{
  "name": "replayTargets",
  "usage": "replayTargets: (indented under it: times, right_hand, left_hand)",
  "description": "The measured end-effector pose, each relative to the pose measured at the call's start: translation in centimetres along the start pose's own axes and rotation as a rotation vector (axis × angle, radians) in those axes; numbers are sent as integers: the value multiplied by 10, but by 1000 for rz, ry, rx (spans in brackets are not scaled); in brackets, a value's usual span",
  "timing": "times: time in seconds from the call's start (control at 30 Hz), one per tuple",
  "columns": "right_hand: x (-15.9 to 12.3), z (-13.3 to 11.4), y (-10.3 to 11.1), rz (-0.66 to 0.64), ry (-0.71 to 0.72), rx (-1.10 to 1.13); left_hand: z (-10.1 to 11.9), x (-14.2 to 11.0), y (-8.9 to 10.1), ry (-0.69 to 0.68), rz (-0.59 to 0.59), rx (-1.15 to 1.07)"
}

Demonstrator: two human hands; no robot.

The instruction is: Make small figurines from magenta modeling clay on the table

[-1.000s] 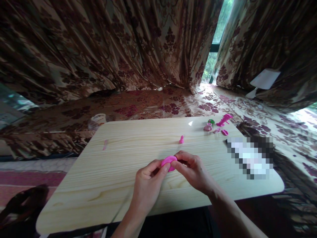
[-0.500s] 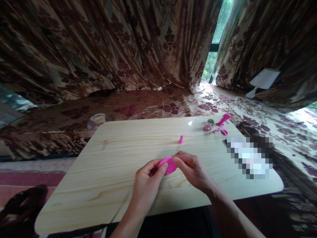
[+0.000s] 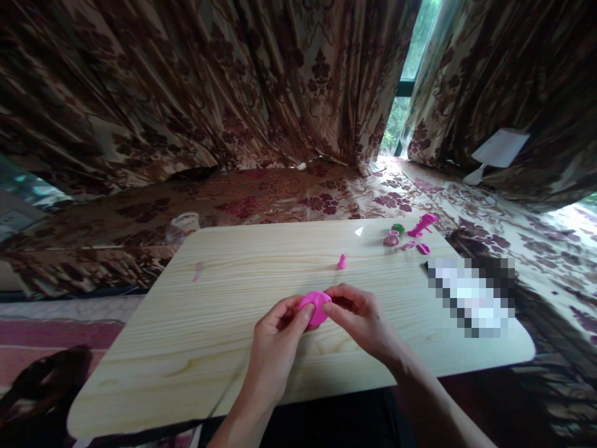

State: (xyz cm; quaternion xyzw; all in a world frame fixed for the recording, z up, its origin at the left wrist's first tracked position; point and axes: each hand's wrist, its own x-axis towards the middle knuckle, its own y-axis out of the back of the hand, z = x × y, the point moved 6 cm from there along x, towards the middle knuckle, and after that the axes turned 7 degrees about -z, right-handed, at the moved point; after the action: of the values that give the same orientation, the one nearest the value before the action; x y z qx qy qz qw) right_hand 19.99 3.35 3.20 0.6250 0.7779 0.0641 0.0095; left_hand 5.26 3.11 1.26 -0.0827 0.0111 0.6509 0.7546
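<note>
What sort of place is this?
Probably a room in a home: floral curtains hang behind the wood-grain table, floral cloth lies beyond it, and a white-shaded lamp stands at the right.

There are two hands (image 3: 275,342) (image 3: 368,323), one disc (image 3: 317,302), one table (image 3: 209,330) and one lamp (image 3: 501,148).

There's room to pass over the left of the table (image 3: 177,348); little pink things (image 3: 422,225) block the far right.

- A home, by its look
- Floral curtains (image 3: 280,81) beside a window (image 3: 416,59)
- Similar cloth (image 3: 280,196) beyond the far edge of the table (image 3: 219,317)
- Lamp (image 3: 500,148) past its far right corner
</note>
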Motion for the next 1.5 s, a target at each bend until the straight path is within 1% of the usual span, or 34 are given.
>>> replayTargets:
  times: [0.1,0.23,0.33,0.47,0.6,0.67,0.73,0.8,0.9,0.97,1.03,1.1,1.2,1.27,1.43,1.5]
  right_hand:
    - [-1,-4,-1,-17,40,-94]
    - [-2,-15,1,0,109,-181]
    - [-1,-15,1,-4,105,-172]
    - [0,-6,0,17,55,-84]
    - [0,-8,-1,8,106,-129]
    - [0,-6,-1,9,77,-94]
    - [0,0,-1,6,12,-10]
    - [-1,5,-1,-4,-35,31]
    - [-3,4,-2,-29,-33,-39]
    - [-4,1,-1,-30,-15,-84]
    - [-4,-1,-1,-25,-12,-93]
    - [-3,-1,-1,-23,-22,-55]
    - [-2,3,-2,-44,-51,26]
    - [-2,6,-2,-48,-69,40]
    - [-1,10,3,-12,-72,46]
    - [0,9,3,-10,-58,50]
  left_hand:
    - [-1,0,-2,13,-37,29]
    - [-2,0,-2,-8,-41,75]
    - [-4,0,-1,-8,-15,48]
    - [-1,-1,-3,-31,9,56]
    - [6,-1,-4,-104,-27,130]
    - [4,0,-2,-90,-13,137]
    - [1,0,1,-48,32,105]
    - [-2,0,1,-18,31,72]
    - [-2,-1,-4,-10,-33,88]
    - [-2,-1,-5,-9,-41,116]
    - [-3,-1,-3,-8,-34,125]
    - [-5,0,0,-7,-19,113]
    - [-8,0,4,-2,20,80]
    - [-10,0,6,8,36,62]
    - [-7,0,-1,24,-64,103]
    - [-5,0,-1,23,-70,117]
